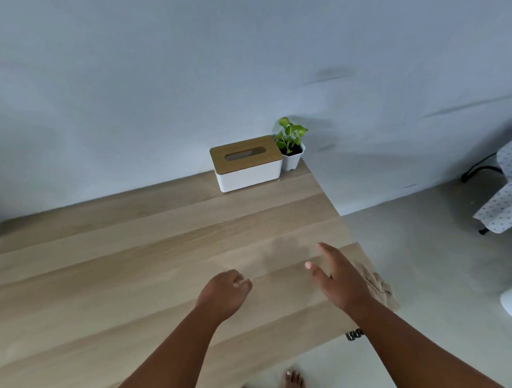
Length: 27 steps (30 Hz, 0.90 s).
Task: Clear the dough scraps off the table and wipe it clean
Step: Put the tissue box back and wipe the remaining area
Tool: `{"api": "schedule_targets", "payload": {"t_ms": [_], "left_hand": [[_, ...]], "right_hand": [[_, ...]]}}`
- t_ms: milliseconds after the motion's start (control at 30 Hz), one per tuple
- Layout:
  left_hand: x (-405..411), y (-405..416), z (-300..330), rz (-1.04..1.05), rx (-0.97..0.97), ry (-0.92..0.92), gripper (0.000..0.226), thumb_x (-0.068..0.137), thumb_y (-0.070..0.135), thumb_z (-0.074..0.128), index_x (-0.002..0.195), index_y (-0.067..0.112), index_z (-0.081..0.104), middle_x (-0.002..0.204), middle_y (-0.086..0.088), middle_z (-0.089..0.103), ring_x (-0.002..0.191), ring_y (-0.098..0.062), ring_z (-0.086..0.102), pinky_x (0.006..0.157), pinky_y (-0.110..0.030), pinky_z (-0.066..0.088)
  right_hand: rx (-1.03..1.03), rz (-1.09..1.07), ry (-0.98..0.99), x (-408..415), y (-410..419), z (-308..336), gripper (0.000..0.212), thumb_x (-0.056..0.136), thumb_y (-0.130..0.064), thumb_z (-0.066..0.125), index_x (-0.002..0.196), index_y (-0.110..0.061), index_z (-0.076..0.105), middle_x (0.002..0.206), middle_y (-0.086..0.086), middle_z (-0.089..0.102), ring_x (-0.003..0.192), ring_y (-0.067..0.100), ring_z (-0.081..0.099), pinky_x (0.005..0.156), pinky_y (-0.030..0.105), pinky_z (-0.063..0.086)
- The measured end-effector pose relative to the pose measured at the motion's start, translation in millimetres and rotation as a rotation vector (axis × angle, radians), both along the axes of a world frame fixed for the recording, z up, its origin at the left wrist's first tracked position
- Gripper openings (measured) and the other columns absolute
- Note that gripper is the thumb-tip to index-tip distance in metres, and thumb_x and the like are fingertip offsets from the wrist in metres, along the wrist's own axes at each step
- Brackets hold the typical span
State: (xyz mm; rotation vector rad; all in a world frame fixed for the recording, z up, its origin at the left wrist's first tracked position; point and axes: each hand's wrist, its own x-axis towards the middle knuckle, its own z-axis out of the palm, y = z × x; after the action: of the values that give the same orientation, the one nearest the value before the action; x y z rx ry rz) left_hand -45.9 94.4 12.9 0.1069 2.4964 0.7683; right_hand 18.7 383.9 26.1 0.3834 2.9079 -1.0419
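Bare feet (287, 385) on the pale floor (425, 260), nearest of all, just under the near edge of the wooden surface (106, 271). Both forearms reach out over that surface. Left hand (225, 295): grip loosely curled, knuckles up, fingertips tucked toward the palm, nothing held that I can see; whether it touches the wood I cannot tell. Right hand (340, 281): grip open, fingers spread and fairly straight, thumb out toward the left hand, palm facing down over the right edge of the surface. Just beyond the right hand, on its outer side, a crumpled tan cloth (374, 282) lies at the very edge of the surface, partly hidden by the hand; fingers reach toward or onto it, contact not clear. Just ahead of the right fingertips, between the two hands and a little farther out, a faint dull, cloudy patch (283, 251) on the wood. No separate dough scraps can be made out on the wood at this blur. Below the right wrist, a small dark clip-like thing (354, 335) sits at the corner of the surface. Well ahead of both hands, at the far corner against the blue-grey wall (158, 81): a white tissue box (248, 165) with a wooden lid, and touching or just beside it on the right, a small green plant in a white pot (291, 147). Far off to the right of the right hand, spotted fabric (507, 196) hangs over a dark frame on the floor.
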Motion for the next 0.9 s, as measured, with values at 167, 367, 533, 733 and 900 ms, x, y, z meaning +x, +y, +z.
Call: {"api": "schedule_targets", "payload": {"t_ms": [167, 367, 533, 733, 900], "left_hand": [[-20.4, -11.4, 24.8, 0.110, 0.112, 0.075, 0.033, 0.091, 0.058, 0.063, 0.109, 0.031, 0.070, 0.108, 0.016, 0.070, 0.103, -0.007, 0.064, 0.085, -0.026, 0.046], [-55.7, -13.2, 53.5, 0.246, 0.224, 0.230, 0.011, 0.088, 0.044, 0.070, 0.089, 0.034, 0.064, 0.088, 0.016, 0.069, 0.079, 0.007, 0.061, 0.066, -0.019, 0.042], [-94.5, -7.0, 63.8, 0.358, 0.321, 0.276, 0.014, 0.088, 0.042, 0.073, 0.098, 0.037, 0.064, 0.090, 0.016, 0.071, 0.081, 0.008, 0.063, 0.067, -0.014, 0.042], [-141.1, 7.1, 60.4, 0.605, 0.481, 0.232, 0.021, 0.087, 0.045, 0.073, 0.106, 0.036, 0.067, 0.098, 0.012, 0.072, 0.092, -0.010, 0.071, 0.086, -0.039, 0.059], [-174.8, 10.9, 53.2, 0.731, 0.598, 0.224, 0.043, 0.078, 0.055, 0.073, 0.115, 0.035, 0.066, 0.102, 0.007, 0.071, 0.103, -0.015, 0.069, 0.097, -0.048, 0.058]], "right_hand": [[-0.095, -0.087, 0.008, -28.8, -14.3, 14.1, 0.070, 0.094, -0.060, 0.059, 0.152, -0.025, 0.044, 0.156, 0.000, 0.048, 0.142, 0.017, 0.047, 0.115, 0.041, 0.041], [-0.197, -0.106, 0.033, -76.3, -28.2, 30.2, 0.066, 0.093, -0.056, 0.064, 0.150, -0.028, 0.046, 0.154, -0.002, 0.050, 0.134, 0.016, 0.055, 0.110, 0.042, 0.047], [-0.254, -0.106, 0.059, -124.6, -27.6, 32.7, 0.067, 0.093, -0.052, 0.067, 0.150, -0.022, 0.047, 0.152, -0.001, 0.052, 0.132, 0.017, 0.055, 0.105, 0.033, 0.044], [-0.440, -0.158, 0.081, -184.6, -17.3, 40.7, 0.062, 0.093, -0.052, 0.068, 0.147, -0.026, 0.050, 0.150, -0.006, 0.054, 0.118, 0.008, 0.057, 0.095, 0.029, 0.043], [-0.463, -0.151, 0.093, -227.7, 0.7, 39.7, 0.065, 0.091, -0.054, 0.070, 0.146, -0.026, 0.049, 0.148, -0.006, 0.054, 0.114, 0.009, 0.059, 0.091, 0.029, 0.046]]}}
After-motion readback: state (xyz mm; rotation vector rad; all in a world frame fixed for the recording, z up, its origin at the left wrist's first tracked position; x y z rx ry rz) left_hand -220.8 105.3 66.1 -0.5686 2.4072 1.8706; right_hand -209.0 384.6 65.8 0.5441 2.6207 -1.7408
